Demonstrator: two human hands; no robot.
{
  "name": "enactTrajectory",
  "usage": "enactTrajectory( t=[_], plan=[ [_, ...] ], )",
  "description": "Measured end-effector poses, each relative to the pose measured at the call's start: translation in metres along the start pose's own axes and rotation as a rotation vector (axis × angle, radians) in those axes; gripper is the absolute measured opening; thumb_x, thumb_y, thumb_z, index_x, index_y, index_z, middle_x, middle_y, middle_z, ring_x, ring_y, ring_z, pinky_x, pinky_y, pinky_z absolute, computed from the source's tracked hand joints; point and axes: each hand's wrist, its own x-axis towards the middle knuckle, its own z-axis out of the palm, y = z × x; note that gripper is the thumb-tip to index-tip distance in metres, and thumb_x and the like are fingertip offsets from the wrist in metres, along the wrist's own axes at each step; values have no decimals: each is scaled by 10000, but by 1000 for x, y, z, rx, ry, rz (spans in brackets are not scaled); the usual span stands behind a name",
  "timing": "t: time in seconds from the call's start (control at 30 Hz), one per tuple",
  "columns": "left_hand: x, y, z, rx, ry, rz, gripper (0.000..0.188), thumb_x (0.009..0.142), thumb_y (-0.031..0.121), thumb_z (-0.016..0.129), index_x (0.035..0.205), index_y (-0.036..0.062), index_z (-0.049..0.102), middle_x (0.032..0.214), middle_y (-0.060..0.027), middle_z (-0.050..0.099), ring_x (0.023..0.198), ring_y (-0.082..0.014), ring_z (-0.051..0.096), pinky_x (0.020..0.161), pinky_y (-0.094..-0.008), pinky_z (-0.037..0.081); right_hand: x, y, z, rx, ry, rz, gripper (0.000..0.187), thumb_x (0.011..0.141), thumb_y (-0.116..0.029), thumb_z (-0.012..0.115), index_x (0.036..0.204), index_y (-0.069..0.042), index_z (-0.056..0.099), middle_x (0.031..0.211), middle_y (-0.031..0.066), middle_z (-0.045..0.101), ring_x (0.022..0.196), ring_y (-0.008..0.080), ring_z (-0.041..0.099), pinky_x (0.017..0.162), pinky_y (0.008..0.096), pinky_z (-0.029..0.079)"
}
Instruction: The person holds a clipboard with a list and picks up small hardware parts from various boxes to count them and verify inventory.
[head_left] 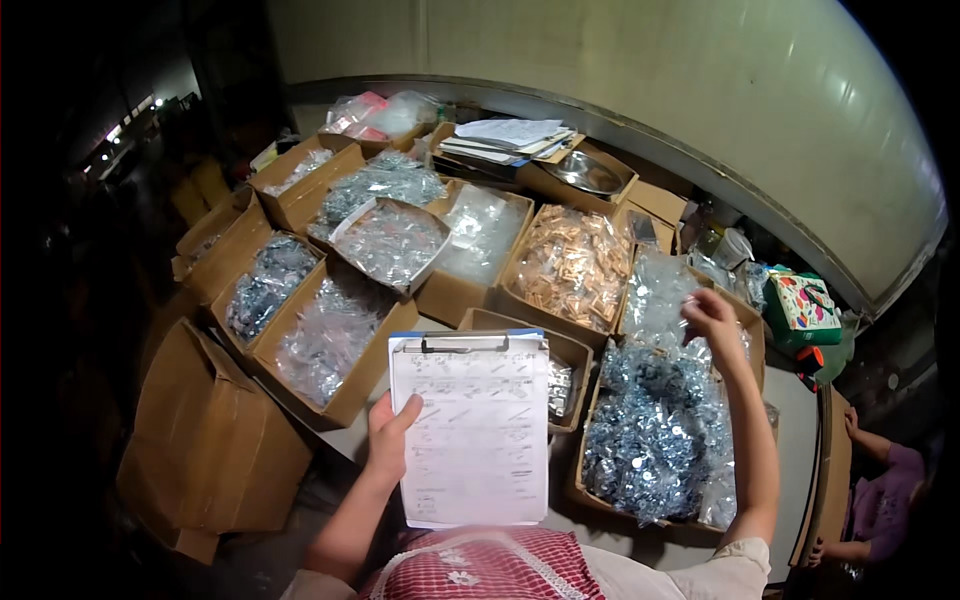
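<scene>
My left hand (390, 435) grips the left edge of a clipboard (470, 430) that carries a white sheet with a printed list, held upright in front of me. My right hand (712, 318) reaches forward over a cardboard box of clear bags (660, 290) holding small metal parts, its fingers curled onto a bag at the top. Just below that hand a second box (650, 440) is heaped with bags of blue-grey metal hardware.
Several open cardboard boxes of bagged parts (330, 340) fill the tabletop; one holds tan pieces (570, 265). A metal bowl (583, 172) and papers (505, 135) sit at the back. A closed carton (205, 440) stands at the left. Another person (880, 500) sits low at the right.
</scene>
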Motion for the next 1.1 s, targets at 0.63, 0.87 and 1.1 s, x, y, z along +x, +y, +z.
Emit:
enactTrajectory(
  t=[0.63,0.87,1.1],
  plan=[
    [79,27,-143,435,-217,-108,379,993,227,538,1274,-19,469,1176,-114,590,1082,-165,571,940,-307,462,-69,-20,336,532,-124,130,437,851,3,620,1269,-26,496,1150,73,623,1046,168,586,911,292,455],
    [200,166,-224,770,-374,192,199,909,146,614,1062,28,661,988,-70,688,927,-151,632,843,-299,503,-51,-58,372,558,223,135,402,779,14,581,1180,37,571,1003,81,654,862,162,611,784,270,479],
    [393,311,-394,1314,246,675,117,861,95,629,915,13,692,884,-120,703,821,-235,670,751,-335,519,-46,-82,372,385,442,131,348,823,-45,629,1159,33,579,913,38,589,763,122,538,635,244,420]
  ],
)
